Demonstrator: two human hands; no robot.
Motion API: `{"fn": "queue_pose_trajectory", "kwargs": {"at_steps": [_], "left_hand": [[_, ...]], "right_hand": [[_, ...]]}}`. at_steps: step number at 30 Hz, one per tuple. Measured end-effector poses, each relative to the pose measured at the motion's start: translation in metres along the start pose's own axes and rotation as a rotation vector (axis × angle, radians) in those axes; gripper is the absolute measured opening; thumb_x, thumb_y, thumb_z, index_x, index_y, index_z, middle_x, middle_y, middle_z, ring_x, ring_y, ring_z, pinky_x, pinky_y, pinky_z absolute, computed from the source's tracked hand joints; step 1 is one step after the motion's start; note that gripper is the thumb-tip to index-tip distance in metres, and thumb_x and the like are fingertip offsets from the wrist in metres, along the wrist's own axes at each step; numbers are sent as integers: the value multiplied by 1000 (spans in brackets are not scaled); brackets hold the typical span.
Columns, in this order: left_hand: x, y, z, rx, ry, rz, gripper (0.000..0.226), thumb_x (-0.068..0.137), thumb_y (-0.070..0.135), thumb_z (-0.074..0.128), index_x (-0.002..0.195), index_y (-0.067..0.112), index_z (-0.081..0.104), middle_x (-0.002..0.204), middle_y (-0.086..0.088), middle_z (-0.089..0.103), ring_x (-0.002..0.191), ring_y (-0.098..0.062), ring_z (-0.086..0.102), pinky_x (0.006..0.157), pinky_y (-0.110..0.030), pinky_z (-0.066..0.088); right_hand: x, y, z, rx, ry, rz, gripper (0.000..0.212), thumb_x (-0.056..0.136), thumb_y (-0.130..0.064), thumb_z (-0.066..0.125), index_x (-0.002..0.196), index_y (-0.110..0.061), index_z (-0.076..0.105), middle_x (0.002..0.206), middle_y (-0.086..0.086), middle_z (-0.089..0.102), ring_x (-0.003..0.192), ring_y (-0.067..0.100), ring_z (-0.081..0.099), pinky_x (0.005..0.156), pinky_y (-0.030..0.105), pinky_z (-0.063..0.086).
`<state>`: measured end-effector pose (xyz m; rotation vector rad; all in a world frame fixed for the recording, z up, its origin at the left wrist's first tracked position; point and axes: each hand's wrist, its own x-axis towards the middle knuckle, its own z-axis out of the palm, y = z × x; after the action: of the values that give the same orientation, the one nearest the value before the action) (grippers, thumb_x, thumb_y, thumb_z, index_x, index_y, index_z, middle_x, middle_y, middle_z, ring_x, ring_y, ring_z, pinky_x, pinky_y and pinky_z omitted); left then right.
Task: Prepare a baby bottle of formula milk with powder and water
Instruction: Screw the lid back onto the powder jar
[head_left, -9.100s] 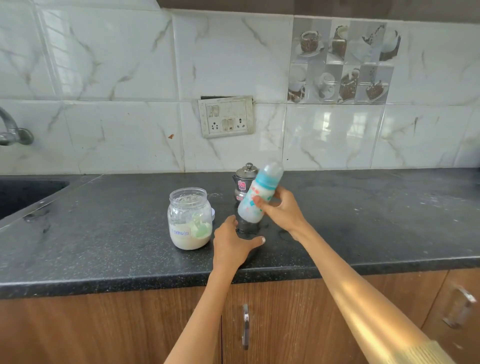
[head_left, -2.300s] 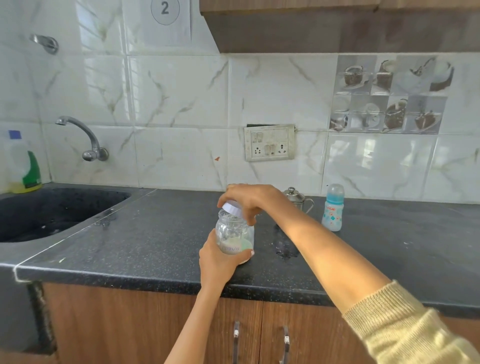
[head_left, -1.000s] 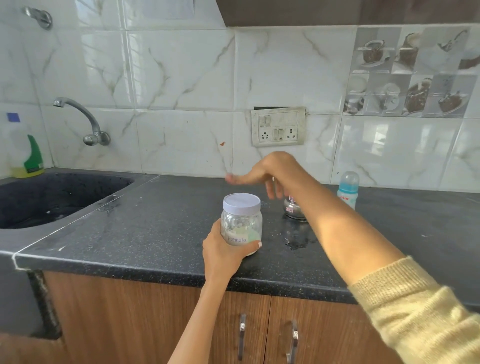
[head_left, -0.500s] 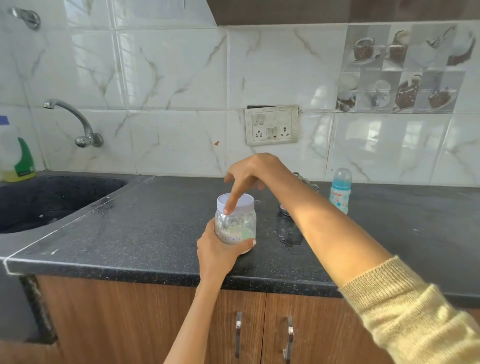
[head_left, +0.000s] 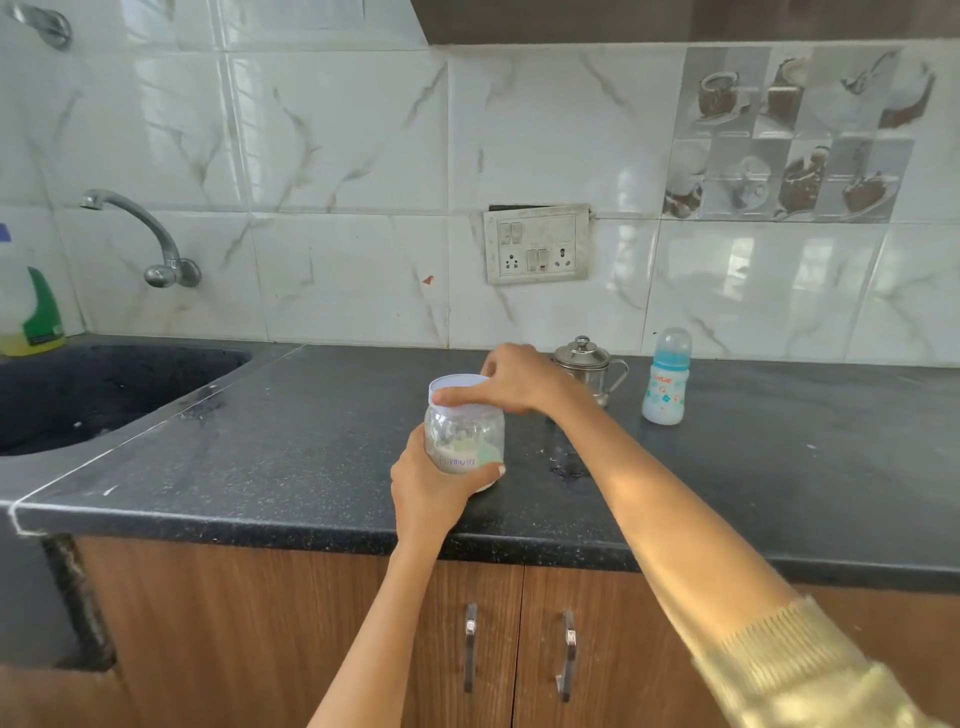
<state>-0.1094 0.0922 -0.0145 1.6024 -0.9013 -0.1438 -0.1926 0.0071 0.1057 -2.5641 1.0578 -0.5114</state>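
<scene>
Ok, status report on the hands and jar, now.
Left hand gripping formula jar. Right hand on its lid. Baby bottle capped, upright, apart. Nothing in the way.

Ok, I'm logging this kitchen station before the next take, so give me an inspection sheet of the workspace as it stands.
Surface: dark speckled counter, with a wet patch right of the jar.
Job's things: powder jar, white lid on; baby bottle capped, upright near the wall; steel jug lidded, behind the right hand.
Clutter: nothing seen on the counter.
Grippers: left hand wraps the jar's base; right hand grips the lid's rim.
Cables: nothing seen; the socket plate has nothing plugged in.
Surroundings: sink and tap to the left, soap bottle in the corner, cupboard doors below.
</scene>
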Motion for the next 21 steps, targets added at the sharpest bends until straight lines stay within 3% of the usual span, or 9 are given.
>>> {"fn": "queue_pose_trajectory", "kwargs": {"at_steps": [2, 4, 7, 10, 13, 17, 21], "left_hand": [[2, -2, -3, 1, -49, -13, 81, 49, 41, 88, 119, 22, 50, 106, 8, 62, 97, -12, 59, 73, -20, 46], [8, -6, -11, -8, -183, -31, 97, 43, 45, 89, 126, 21, 46, 113, 8, 61, 103, -12, 59, 87, -30, 50], [16, -10, -35, -168, -419, -90, 126, 44, 58, 87, 142, 6, 26, 136, 1, 52, 121, -12, 52, 104, -37, 43], [22, -14, -58, -279, -461, -115, 76, 85, 41, 58, 145, 9, 25, 142, 3, 42, 127, -9, 42, 108, -29, 33], [35, -23, -69, -199, -449, -74, 49, 93, 29, 50, 140, 18, 40, 139, 6, 48, 129, -9, 43, 108, -29, 34], [45, -20, -60, -55, -569, 13, 34, 93, 15, 54, 126, 24, 56, 115, 22, 64, 116, -2, 54, 92, -17, 45], [56, -23, -52, 6, -507, 17, 35, 91, 13, 56, 125, 22, 57, 120, 8, 63, 117, -12, 55, 101, -33, 44]], "right_hand": [[-13, 28, 21, 313, 42, -17, 81, 58, -75, 66, 102, -8, 62, 94, -4, 63, 84, 15, 60, 74, 28, 48], [-28, 50, 45, 538, 7, -17, 78, 67, -56, 75, 128, -13, 52, 121, -9, 58, 105, 9, 57, 87, 24, 45], [-36, 72, 77, 663, 7, 2, 89, 59, -47, 83, 134, -16, 47, 133, -3, 56, 107, 9, 63, 94, 31, 51], [-36, 77, 85, 708, 58, -5, 91, 55, -45, 86, 133, -16, 47, 128, -3, 58, 103, 11, 65, 94, 38, 53], [-34, 78, 85, 701, 74, -4, 83, 56, -45, 86, 127, -17, 50, 126, -3, 59, 101, 12, 66, 92, 39, 54], [-29, 78, 88, 616, 83, 9, 71, 60, -45, 84, 119, -21, 54, 124, -1, 61, 102, 14, 66, 92, 41, 53], [-19, 77, 86, 554, 78, 10, 74, 63, -44, 83, 124, -16, 54, 126, 2, 61, 106, 16, 65, 95, 38, 52]]}}
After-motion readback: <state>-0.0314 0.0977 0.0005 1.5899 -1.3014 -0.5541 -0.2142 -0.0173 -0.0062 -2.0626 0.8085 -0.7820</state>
